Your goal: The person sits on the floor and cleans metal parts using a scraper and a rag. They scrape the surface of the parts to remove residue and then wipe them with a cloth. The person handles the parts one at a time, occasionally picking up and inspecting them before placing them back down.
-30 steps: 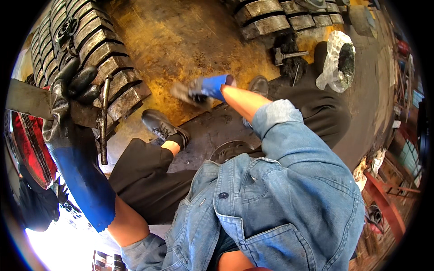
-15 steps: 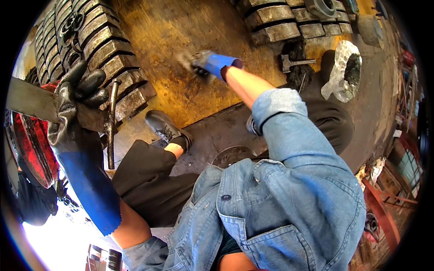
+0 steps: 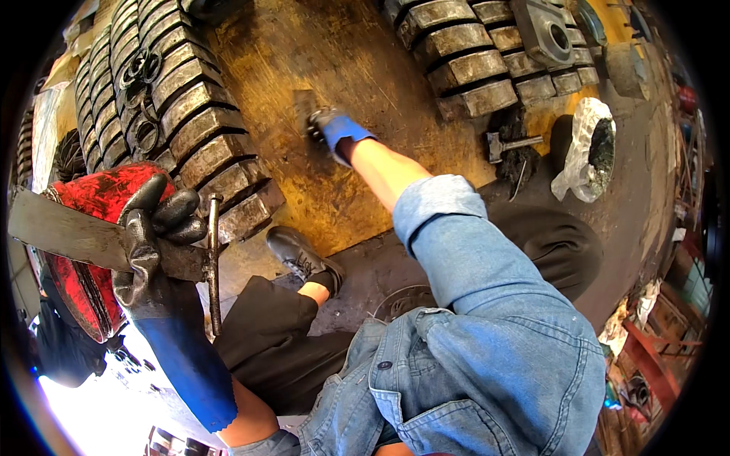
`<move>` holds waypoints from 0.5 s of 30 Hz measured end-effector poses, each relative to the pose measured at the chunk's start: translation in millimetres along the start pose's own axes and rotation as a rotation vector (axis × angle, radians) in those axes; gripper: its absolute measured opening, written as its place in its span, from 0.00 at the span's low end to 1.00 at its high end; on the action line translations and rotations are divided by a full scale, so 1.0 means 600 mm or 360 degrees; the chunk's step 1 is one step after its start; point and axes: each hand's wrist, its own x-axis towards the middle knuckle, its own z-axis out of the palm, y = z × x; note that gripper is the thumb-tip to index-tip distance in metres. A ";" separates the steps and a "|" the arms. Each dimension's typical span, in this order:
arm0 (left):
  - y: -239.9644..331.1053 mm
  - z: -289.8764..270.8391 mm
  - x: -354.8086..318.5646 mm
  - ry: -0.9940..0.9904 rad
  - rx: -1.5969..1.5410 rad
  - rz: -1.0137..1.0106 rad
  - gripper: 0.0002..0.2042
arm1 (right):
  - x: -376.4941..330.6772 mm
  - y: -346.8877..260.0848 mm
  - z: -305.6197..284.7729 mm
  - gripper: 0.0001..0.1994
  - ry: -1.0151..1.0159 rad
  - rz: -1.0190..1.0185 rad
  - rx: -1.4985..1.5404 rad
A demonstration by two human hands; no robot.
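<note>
My left hand (image 3: 156,235), in a black-coated glove with a blue cuff, grips a long flat metal plate (image 3: 72,232). A long bolt with a threaded lower part (image 3: 214,281) stands across the plate's right end; I cannot tell whether they are joined. Out over the yellow-brown worn surface (image 3: 304,186), my right hand (image 3: 328,131) wears a similar glove, its fingers closed around a small flat brownish piece (image 3: 305,100). Blur and the glove hide what kind of thing it is, and it seems to lie against or just above the surface.
Rows of worn metal blocks (image 3: 205,125) stand at left, with black rings (image 3: 141,68) on them. More blocks (image 3: 475,64) sit at far right, with a holed metal part (image 3: 549,34) on top. A hammer (image 3: 513,144) and a white bag (image 3: 582,148) lie nearer. A red bag (image 3: 99,197) is at left.
The view has shifted, so the scene sits lower and further right. My right hand has moved left and farther across the surface with the small piece. My left hand keeps its grip on the plate.
</note>
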 end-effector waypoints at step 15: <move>0.004 0.007 0.001 -0.0070 -0.0056 -0.0016 0.28 | -0.041 0.092 -0.253 0.11 -0.0203 0.0785 -0.0781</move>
